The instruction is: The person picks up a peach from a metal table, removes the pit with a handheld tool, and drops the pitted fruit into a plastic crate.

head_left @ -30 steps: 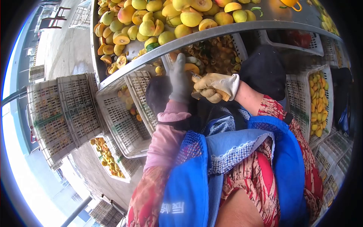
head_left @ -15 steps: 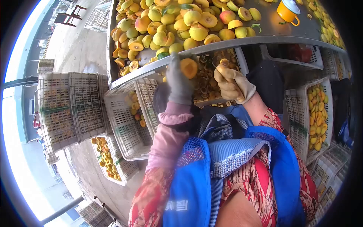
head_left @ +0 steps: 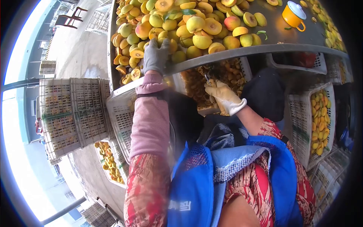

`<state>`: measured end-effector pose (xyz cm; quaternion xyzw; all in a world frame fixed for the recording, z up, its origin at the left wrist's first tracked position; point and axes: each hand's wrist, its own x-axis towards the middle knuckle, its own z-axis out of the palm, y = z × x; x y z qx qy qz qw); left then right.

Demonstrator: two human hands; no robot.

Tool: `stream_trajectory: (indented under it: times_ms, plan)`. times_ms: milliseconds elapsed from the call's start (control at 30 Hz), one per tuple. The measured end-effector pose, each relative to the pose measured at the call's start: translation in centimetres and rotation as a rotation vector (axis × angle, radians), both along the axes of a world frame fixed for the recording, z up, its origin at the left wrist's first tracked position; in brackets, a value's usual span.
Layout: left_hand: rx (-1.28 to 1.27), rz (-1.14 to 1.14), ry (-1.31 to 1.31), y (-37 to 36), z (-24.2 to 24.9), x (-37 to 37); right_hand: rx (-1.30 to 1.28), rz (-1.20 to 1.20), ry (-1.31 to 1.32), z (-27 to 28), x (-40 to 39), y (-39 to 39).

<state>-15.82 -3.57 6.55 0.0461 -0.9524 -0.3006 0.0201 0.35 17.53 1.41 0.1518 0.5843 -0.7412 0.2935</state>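
My left hand (head_left: 155,56), in a grey glove, reaches over the table's front edge into a pile of halved yellow peaches (head_left: 196,24). Its fingers are apart and touch peaches at the near side of the pile. Below the edge, my right hand (head_left: 224,96), in a pale glove, is closed around a small pitting tool (head_left: 206,77). Only the tool's thin metal end shows; the glove hides its handle. Under that hand is a crate (head_left: 245,70) of dark scraps and peach pieces.
A yellow enamel mug (head_left: 292,17) with a white lid stands on the metal table (head_left: 264,39). Stacked plastic crates (head_left: 72,113) are at the left. One crate of peaches (head_left: 319,117) stands at the right, another (head_left: 111,160) on the floor at the lower left.
The peach half beside my left hand below the edge is no longer there. My left hand has moved left and up to the pile. My right hand has lowered slightly with the tool.
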Motion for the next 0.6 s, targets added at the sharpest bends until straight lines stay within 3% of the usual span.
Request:
stream_trajectory:
  times_ms: [67,100,200,267,300,367,467,600]
  plan:
    - [0.401,-0.014,-0.100,-0.4,0.4,-0.2,-0.033,-0.002,0.031,0.8,0.0,0.1]
    - [0.808,0.061,-0.071,0.1,0.8,1.0,-0.053,-0.001,0.049,1.3,-0.1,0.0]
    - [1.632,-0.085,-0.091,1.2,2.1,6.9,-0.241,0.034,0.063,3.2,0.3,-0.3]
    - [1.746,0.015,-0.120,1.7,0.8,10.1,-0.193,0.066,0.112,4.2,0.9,-1.1]
    - [1.670,0.031,-0.073,2.2,-0.4,11.1,-0.168,0.083,0.134,4.4,1.3,-1.5]
    - [1.509,0.075,0.014,3.3,-2.5,12.9,0.082,0.134,0.263,4.2,2.0,-2.2]
    - [1.608,0.117,-0.026,4.1,-4.1,14.7,0.346,0.182,0.455,2.8,2.5,-2.8]
    - [1.546,0.075,0.032,4.4,-5.8,15.8,0.660,0.278,0.714,0.4,2.2,-3.3]
